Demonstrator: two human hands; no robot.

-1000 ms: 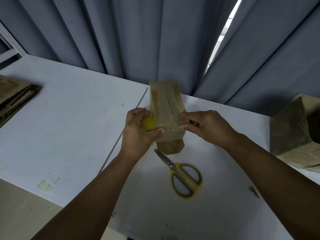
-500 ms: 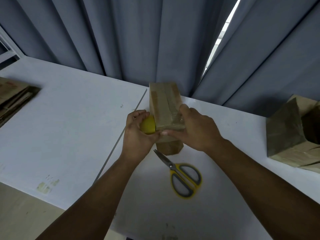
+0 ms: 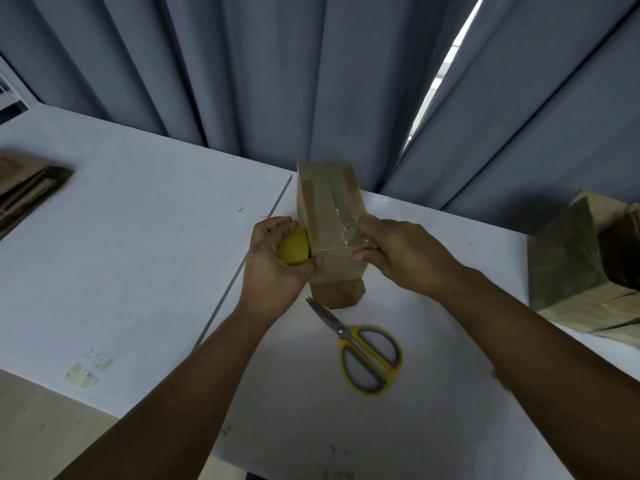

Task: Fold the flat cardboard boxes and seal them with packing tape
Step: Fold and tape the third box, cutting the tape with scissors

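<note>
Mid-frame on the bench (image 3: pixel 138 254), the right grip (image 3: pixel 405 258) had slid from the box (image 3: pixel 322 202) top to its right edge, pinching tape (image 3: pixel 349 233) down; the left grip (image 3: pixel 273 268) clasped the yellow roll (image 3: pixel 294 251), so sealing looked nearly done

One upright box (image 3: pixel 325 209), centre; one yellow tape roll (image 3: pixel 294 251); one pair of scissors (image 3: pixel 363 351); one stack of flat cardboard (image 3: pixel 27 185), far left, its sheets too tightly packed to count; at least two folded boxes (image 3: pixel 568 258), far right, cut off by the frame edge, exact number unclear.
</note>
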